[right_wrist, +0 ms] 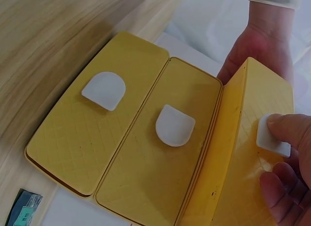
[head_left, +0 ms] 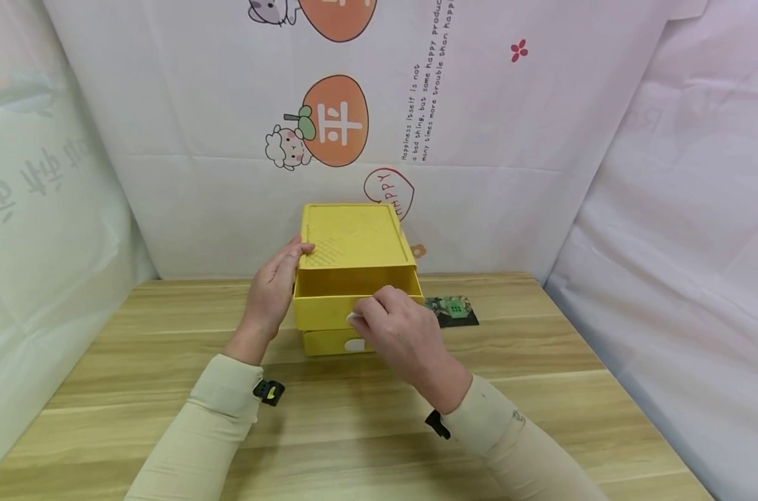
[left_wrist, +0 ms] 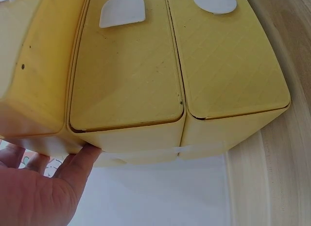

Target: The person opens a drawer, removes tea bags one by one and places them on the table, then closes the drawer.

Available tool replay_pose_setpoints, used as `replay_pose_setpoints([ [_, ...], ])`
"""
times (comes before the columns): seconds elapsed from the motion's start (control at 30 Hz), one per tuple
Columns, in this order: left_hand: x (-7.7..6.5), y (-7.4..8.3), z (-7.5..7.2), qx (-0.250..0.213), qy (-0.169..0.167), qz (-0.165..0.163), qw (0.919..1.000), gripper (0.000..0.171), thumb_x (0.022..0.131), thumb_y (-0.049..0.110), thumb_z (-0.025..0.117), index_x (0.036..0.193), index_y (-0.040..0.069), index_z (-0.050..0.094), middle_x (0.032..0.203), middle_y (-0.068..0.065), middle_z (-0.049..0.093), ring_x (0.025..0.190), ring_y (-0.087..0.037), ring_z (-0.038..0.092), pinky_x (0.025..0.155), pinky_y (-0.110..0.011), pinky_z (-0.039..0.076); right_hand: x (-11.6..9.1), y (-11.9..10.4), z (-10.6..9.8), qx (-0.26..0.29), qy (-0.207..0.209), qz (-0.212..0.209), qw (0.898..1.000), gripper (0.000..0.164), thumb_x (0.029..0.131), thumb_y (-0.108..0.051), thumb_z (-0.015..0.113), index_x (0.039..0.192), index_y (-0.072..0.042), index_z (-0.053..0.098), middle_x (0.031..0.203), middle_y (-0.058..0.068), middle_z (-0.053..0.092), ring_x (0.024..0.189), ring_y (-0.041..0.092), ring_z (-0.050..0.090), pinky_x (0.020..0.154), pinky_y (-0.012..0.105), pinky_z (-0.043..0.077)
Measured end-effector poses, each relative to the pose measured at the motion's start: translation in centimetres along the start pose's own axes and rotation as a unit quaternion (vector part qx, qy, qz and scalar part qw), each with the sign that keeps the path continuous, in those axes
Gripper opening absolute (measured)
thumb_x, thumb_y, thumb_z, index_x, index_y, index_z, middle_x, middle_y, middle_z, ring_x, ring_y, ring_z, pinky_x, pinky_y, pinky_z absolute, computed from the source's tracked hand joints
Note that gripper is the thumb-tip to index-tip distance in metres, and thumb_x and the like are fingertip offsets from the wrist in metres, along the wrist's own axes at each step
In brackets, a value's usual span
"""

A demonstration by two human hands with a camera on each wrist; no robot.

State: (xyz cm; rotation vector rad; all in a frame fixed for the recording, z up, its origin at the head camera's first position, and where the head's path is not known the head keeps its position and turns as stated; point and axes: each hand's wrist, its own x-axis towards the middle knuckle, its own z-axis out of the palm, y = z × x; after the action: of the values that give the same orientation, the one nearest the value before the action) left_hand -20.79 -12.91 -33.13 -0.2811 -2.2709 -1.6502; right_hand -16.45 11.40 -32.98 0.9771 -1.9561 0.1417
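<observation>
A yellow drawer unit (head_left: 356, 233) stands on the table with its top drawer (head_left: 322, 313) pulled partway out. My right hand (head_left: 404, 337) pinches the white tab handle (right_wrist: 268, 138) of that drawer, thumb on its face in the right wrist view. Along the left side of the unit lies my left hand (head_left: 271, 289), its thumb over the top edge and its fingers extended against the wall. The middle drawer (right_wrist: 160, 104) and bottom drawer (right_wrist: 73, 133) are closed, each with a white tab. Only part of the open drawer's inside shows, bare yellow plastic.
A dark flat item with a green part (head_left: 455, 309) lies on the wooden table (head_left: 353, 431) just right of the unit. A white printed cloth (head_left: 479, 209) hangs close behind it, and more white cloth walls the table on both sides.
</observation>
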Motion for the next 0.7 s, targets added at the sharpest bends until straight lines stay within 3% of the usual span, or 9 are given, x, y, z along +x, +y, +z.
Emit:
replay_pose_setpoints([
  [0.7,-0.2,0.1,0.0,0.000,0.001,0.007,1.0000,0.061,0.111,0.057,0.031,0.144,0.016,0.062,0.169,0.003,0.035,0.157,-0.013,0.029,0.128,-0.047,0.026,0.8,1.0,1.6,0.001,-0.016,0.018,1.000,0.016,0.095,-0.027,0.079,0.095,-0.012,0.071,0.085,0.001,0.064,0.071,0.013,0.058,0.052,0.023,0.053],
])
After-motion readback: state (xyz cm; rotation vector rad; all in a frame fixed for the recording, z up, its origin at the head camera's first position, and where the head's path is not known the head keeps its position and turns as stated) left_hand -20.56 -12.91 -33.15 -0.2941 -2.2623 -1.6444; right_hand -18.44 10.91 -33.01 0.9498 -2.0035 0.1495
